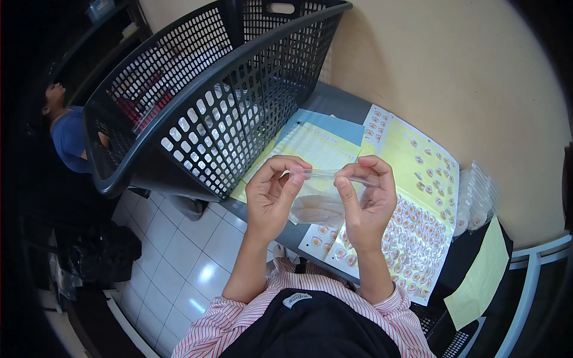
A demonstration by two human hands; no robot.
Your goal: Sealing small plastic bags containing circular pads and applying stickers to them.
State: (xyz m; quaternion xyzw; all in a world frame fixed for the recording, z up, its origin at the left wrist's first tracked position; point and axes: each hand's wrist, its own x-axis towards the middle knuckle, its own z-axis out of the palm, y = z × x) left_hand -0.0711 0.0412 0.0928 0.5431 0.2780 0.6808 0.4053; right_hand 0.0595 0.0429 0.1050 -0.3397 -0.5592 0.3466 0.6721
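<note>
Both hands hold a small clear plastic bag (318, 208) by its top edge, above the table. My left hand (273, 194) pinches the upper left corner between thumb and fingers. My right hand (369, 197) grips the same edge at the right. A pale, rounded item shows inside the bag; what it is I cannot tell. Beyond and below the hands lie sticker sheets (416, 241) with many small round labels, and a yellow backing sheet (398, 154) with scattered round stickers.
A large black plastic basket (250, 58) stands at the left of the grey table (342, 100). Clear plastic packs (478, 197) lean by the wall. A loose yellow sheet (483, 273) lies at the right. A person in blue (71, 138) is at the far left.
</note>
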